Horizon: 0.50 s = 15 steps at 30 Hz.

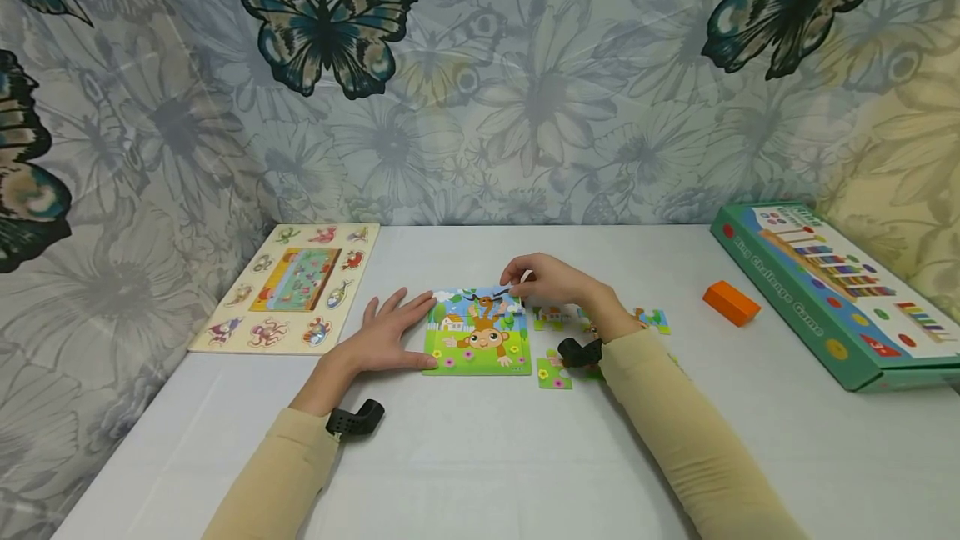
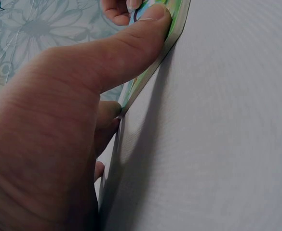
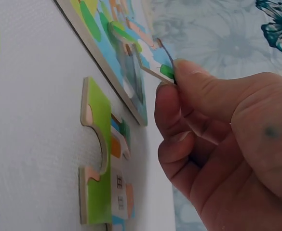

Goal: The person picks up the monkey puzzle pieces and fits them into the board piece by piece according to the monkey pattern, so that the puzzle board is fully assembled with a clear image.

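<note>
Puzzle piece point(image 3: 153, 60) | tilted, points over board point(image 1: 457, 371); long axis unclear | right hand point(image 1: 555, 282) pinching, left hand point(image 1: 384, 338) spread

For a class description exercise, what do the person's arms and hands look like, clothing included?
The left sleeve and right sleeve are long and plain beige. A black bent device sits at each wrist. The left hand and right hand wear no gloves.

Diffuse light, soft shadows, dim left-wrist view
</note>
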{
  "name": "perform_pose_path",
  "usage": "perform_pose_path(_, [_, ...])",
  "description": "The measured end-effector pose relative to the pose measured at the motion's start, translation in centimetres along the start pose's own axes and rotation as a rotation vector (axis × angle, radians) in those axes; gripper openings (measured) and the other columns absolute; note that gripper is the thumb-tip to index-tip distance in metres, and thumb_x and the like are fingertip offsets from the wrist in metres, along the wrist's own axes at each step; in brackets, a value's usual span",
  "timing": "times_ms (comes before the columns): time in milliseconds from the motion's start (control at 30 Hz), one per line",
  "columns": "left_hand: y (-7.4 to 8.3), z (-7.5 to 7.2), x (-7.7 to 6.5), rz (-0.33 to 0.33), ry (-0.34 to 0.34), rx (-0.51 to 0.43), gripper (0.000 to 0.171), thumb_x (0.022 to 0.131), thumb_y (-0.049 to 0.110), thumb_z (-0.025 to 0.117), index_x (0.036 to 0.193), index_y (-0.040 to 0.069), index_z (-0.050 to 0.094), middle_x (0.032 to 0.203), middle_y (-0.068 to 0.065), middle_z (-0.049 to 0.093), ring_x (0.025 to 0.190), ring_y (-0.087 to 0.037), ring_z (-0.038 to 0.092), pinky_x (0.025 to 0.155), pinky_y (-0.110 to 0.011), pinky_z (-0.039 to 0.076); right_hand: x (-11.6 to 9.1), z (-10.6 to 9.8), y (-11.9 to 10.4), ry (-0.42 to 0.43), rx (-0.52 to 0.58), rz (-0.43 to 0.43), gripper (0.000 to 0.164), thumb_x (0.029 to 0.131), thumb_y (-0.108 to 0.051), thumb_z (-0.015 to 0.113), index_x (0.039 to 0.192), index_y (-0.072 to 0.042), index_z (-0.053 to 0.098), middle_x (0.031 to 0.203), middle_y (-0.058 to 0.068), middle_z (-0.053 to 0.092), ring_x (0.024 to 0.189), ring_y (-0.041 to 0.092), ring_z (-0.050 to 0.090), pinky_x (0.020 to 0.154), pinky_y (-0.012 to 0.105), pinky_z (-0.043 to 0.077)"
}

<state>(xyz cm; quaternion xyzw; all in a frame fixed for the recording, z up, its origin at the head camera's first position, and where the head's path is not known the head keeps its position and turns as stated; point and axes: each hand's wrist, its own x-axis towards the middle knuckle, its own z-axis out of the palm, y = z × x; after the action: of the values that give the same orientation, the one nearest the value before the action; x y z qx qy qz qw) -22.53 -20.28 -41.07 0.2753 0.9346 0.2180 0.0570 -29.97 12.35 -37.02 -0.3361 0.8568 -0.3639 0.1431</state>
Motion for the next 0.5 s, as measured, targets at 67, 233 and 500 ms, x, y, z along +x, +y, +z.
perform_pose_path(67, [-0.01, -0.01, 0.01, 0.002, 0.001, 0.000, 0.102, 0.080, 0.057, 0.077, 0.159, 0.009, 0.034, 0.165, -0.006, 0.027, 0.151, -0.042, 0.008, 0.111, -0.071, -0.004, 0.15, 0.14, -0.04, -0.004, -0.010, 0.011, 0.017, 0.101, -0.005, 0.060, 0.114, 0.002, 0.067, 0.100, 0.007, 0.063, 0.084, 0.021, 0.057, 0.076, 0.037, 0.048])
perform_pose_path(233, [0.01, -0.02, 0.00, 0.005, 0.009, -0.005, 0.101, 0.080, 0.056, 0.078, 0.158, 0.009, 0.036, 0.164, -0.007, 0.029, 0.151, -0.043, 0.008, 0.110, -0.071, -0.004, 0.39, 0.49, -0.02, 0.006, -0.051, 0.051, 0.014, 0.101, -0.007, 0.061, 0.112, -0.001, 0.068, 0.098, 0.005, 0.064, 0.079, 0.019, 0.057, 0.075, 0.036, 0.047])
perform_pose_path(500, [0.19, -0.11, -0.06, -0.003, 0.008, -0.004, 0.100, 0.080, 0.055, 0.078, 0.158, 0.009, 0.036, 0.164, -0.006, 0.029, 0.151, -0.043, 0.009, 0.111, -0.071, -0.004, 0.76, 1.01, -0.04, 0.038, -0.106, 0.104, 0.011, 0.100, -0.010, 0.064, 0.108, -0.005, 0.069, 0.098, 0.005, 0.065, 0.081, 0.019, 0.056, 0.075, 0.036, 0.047])
